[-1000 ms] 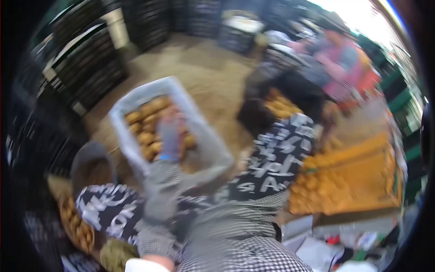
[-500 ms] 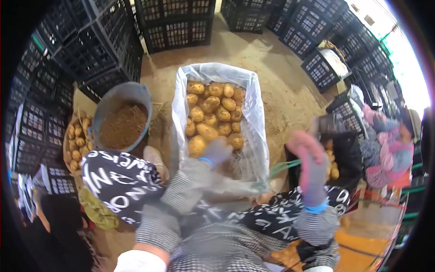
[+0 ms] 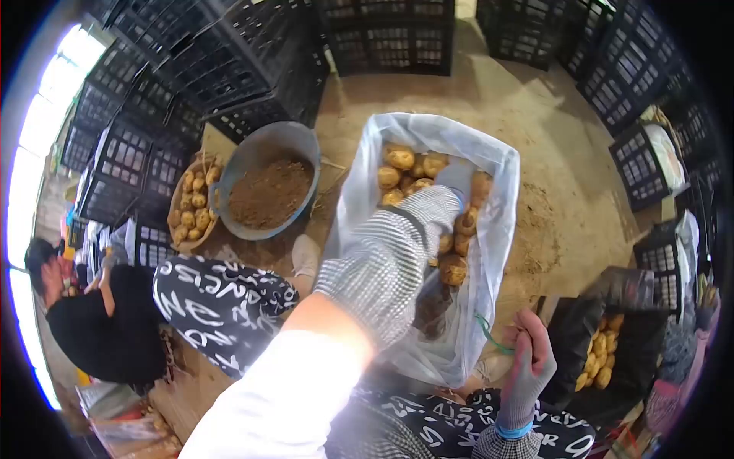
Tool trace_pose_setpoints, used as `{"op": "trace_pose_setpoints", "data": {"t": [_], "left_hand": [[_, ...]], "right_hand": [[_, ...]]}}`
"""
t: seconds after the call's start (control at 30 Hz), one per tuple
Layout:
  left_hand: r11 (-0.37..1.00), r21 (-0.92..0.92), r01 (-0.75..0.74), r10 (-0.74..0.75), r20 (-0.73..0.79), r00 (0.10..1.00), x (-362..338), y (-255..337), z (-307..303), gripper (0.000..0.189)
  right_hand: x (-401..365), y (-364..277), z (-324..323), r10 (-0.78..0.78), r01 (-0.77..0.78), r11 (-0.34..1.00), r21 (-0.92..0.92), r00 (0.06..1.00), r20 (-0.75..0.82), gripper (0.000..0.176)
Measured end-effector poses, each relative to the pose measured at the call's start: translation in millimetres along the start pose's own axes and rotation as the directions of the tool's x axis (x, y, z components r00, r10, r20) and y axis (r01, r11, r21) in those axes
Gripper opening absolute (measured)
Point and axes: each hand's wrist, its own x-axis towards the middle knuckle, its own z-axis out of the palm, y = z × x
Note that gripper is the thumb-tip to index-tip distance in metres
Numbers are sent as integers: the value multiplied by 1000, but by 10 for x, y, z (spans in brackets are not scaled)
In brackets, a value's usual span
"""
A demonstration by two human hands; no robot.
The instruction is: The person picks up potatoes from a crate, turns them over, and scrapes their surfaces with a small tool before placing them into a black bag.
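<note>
My left hand, in a grey glove with a blue band at the checked cuff, reaches over the potatoes at the far part of a crate lined with clear plastic. Its fingers point down among them and are mostly hidden. My forearm covers many of the potatoes. To the right of the crate, my right hand is raised with curled fingers, its fingertips bare beyond the glove. A green string runs from the crate's side to this hand; I cannot tell whether the fingers grip it.
Left of the crate stand a grey tub of soil and a basket of potatoes. A black-lined container of potatoes is at the right. Stacked black crates line the back. A person in black sits at the left.
My left hand has moved from the crate's near part to its far part. My right hand is lower, its fingers now curled. The whole view has turned left, shifting things rightward.
</note>
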Motion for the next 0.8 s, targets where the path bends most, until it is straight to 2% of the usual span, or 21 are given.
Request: {"op": "trace_pose_setpoints", "data": {"t": [0.03,0.07,0.1,0.13,0.17,0.2,0.27,0.33,0.37,0.43,0.5,0.57,0.6,0.63,0.7,0.73,0.8], "left_hand": [[999,-30,-19,19,-13,1000,87,-36,42,38],[997,-69,-42,41,-22,999,130,-160,129,42],[969,-167,-183,162,-130,978,110,-286,237,51],[857,-151,-493,427,-330,842,-53,-315,114,54],[742,-625,-241,237,-91,967,-351,-220,-120,50],[455,-877,155,147,246,958,-724,-58,-407,47],[133,-938,320,202,341,918,-1289,78,-624,43],[-88,-827,556,267,518,813,-1852,235,-837,48],[-190,-738,647,309,581,753,-2074,281,-925,52],[-25,-813,581,323,544,775,-2467,330,-1001,60],[131,-824,551,360,557,748,-2679,273,-1100,63],[279,-785,552,401,618,676,-2820,148,-1234,62],[290,-775,561,297,630,718,-2915,151,-1272,61],[342,-839,424,273,520,809,-3023,139,-1254,61],[451,-883,135,243,266,933,-3200,100,-1139,66],[277,-956,91,285,172,943,-3267,84,-1074,78],[268,-963,-16,286,63,956,-3324,15,-998,82]], "right_hand": [[-26,1,-32,14,-13,999,36,1000,-19,26],[-21,-31,-58,-12,13,1000,-12,1000,28,26],[-10,-74,-62,-69,71,996,-53,997,36,27],[-2,-119,-47,-122,126,987,-96,991,50,27],[13,-149,-30,-171,179,974,-139,983,71,27],[33,-108,-22,-207,215,962,-167,976,66,28],[28,43,8,-255,268,936,-230,963,85,29],[7,-62,109,-42,79,958,-276,989,138,39],[11,-25,182,-94,139,947,-289,982,163,44],[-4,130,299,-198,260,915,-309,955,220,54],[14,166,366,-170,227,956,-186,945,279,60],[-41,152,403,-130,166,983,-78,930,343,61],[-79,140,424,-94,116,993,-36,921,379,58],[-133,137,446,-59,62,998,6,907,416,56],[-205,117,487,140,-237,959,154,872,469,53],[-222,104,513,230,-380,900,215,832,506,51],[-271,115,572,243,-385,904,189,823,513,50]]}}
